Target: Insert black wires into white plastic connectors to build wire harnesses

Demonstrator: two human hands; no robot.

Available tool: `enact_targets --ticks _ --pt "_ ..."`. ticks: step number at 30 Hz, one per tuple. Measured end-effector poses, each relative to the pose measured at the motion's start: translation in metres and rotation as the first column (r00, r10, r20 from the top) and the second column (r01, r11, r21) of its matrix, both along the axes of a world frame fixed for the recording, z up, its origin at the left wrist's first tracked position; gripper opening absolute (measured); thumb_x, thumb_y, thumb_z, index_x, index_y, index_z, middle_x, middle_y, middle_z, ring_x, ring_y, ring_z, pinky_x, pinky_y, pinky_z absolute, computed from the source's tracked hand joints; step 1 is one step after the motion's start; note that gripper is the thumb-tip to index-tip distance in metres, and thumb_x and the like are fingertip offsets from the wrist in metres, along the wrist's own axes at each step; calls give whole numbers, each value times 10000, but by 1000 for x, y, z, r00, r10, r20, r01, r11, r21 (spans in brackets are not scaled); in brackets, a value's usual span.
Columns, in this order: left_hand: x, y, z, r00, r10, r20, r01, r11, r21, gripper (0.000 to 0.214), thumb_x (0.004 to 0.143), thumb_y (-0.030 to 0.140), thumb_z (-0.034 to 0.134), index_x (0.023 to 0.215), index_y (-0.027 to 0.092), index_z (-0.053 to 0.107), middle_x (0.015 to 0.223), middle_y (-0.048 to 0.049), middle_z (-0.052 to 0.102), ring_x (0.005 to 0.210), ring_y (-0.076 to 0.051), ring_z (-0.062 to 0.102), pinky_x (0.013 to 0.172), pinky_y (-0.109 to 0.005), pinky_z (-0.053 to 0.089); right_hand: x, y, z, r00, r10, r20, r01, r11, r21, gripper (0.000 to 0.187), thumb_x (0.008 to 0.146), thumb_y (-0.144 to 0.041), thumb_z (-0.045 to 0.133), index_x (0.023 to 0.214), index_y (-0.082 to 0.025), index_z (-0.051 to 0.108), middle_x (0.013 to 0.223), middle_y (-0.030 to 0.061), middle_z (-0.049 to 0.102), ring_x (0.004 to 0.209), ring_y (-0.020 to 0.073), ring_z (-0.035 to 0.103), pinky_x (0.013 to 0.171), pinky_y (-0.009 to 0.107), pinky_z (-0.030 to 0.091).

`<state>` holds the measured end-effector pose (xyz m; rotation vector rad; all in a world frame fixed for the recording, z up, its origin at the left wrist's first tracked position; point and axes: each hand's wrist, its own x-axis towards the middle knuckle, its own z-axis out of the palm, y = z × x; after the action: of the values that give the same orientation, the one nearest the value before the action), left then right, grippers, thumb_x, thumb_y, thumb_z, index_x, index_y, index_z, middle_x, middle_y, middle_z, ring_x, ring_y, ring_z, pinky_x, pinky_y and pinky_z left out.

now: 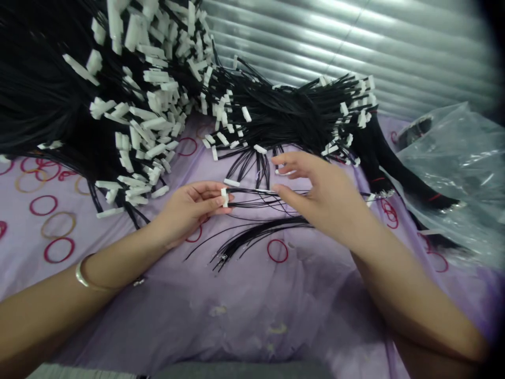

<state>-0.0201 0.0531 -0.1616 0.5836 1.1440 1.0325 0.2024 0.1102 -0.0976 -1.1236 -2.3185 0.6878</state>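
Observation:
Between its thumb and fingers, my left hand pinches a white plastic connector. Thin black wires run from that connector to the right, passing under my right hand. The right hand hovers with its thumb and fingers apart, and nothing shows between them. Just below both hands, a loose bundle of black wires with bare metal ends lies on the purple cloth. Behind the held connector lies another white connector with wires attached.
A large heap of black cables with white connectors fills the upper left. Another cable pile lies at the back centre. Red rubber bands are scattered about. At right are a clear plastic bag and banded wire bundles. Corrugated metal stands behind.

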Motion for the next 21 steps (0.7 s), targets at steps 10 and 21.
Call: enact_targets --ticks 10,21 --pt "0 0 -1 1000 -3 21 3 1000 23 238 680 166 753 902 161 666 857 -16 691 829 -94 664 740 -182 575 -21 -12 -31 977 -9 212 4 1000 28 134 855 -150 568 843 -107 694 833 61 611 823 157 555 793 291 433" --pt "0 1 0 999 8 31 -7 1000 -8 242 671 168 758 896 153 671 854 -23 692 830 -102 662 730 -184 575 -6 -19 5 971 90 222 -112 990 88 111 863 -140 534 799 -121 623 711 12 592 638 98 516 607 224 372"
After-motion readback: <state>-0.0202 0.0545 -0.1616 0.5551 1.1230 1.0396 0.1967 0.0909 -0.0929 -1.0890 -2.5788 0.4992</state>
